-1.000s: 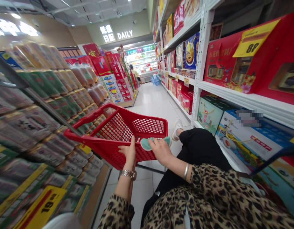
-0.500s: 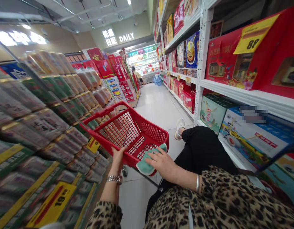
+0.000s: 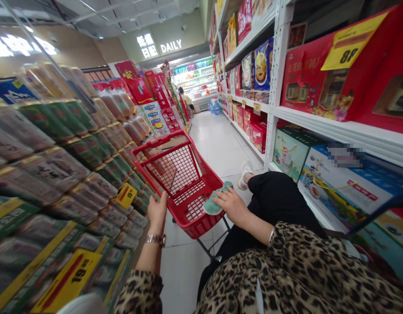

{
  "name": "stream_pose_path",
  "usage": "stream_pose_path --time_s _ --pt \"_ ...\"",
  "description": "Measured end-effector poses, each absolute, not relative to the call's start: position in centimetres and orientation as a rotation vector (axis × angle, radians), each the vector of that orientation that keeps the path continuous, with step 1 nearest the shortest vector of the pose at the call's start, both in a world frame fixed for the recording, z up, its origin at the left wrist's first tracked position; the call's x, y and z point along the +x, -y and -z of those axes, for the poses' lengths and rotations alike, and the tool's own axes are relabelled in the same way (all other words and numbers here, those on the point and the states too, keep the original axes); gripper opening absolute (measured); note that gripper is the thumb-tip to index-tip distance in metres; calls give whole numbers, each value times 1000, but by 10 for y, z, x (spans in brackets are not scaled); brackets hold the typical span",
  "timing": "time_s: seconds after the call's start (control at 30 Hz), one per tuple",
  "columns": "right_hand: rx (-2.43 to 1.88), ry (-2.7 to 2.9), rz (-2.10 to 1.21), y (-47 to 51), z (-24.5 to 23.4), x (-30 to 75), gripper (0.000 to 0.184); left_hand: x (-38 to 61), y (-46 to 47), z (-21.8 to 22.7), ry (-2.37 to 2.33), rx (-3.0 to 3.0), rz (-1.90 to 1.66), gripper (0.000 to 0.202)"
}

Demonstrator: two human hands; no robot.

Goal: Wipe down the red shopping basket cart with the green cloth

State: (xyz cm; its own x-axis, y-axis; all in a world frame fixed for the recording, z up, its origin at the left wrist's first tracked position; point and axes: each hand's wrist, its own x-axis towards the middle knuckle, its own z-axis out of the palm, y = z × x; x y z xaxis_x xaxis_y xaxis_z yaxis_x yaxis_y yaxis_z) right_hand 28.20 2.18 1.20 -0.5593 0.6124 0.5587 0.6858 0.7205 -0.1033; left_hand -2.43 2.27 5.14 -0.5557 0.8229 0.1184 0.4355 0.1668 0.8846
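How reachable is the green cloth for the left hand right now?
Likely yes: from the left hand, only the open top of the red cart lies between. The right hand covers part of the green cloth, but the end facing the left hand shows uncovered.

Pale-edged green cloth (image 3: 210, 206); at near right corner of red latticed cart (image 3: 201, 227)

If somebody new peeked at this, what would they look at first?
Probably the bright red, lattice-walled plastic shopping cart in the middle, where the right hand holds a pale green cloth at its rim. Next might come the red gift box with a yellow price tag on the right-hand shelf, or the glowing white DAILY sign near the top, left of centre.
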Motion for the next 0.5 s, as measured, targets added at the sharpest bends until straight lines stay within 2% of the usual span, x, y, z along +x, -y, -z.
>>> stream_pose_path --time_s 0.13,0.23,0.33,0.5 --pt "-949 2315 199 -14 -10 272 30 15 5 -19 -2177 1080 -1341 81" --pt "-899 2295 205 -5 -8 265 27 24 16 -5 -2174 1096 -1371 74" --pt "-831 2297 208 6 -7 255 28 7 15 -3 -2054 1129 -1440 68" --pt "-735 2340 279 22 -8 235 25 -33 11 -16 -1799 1062 -1467 71"
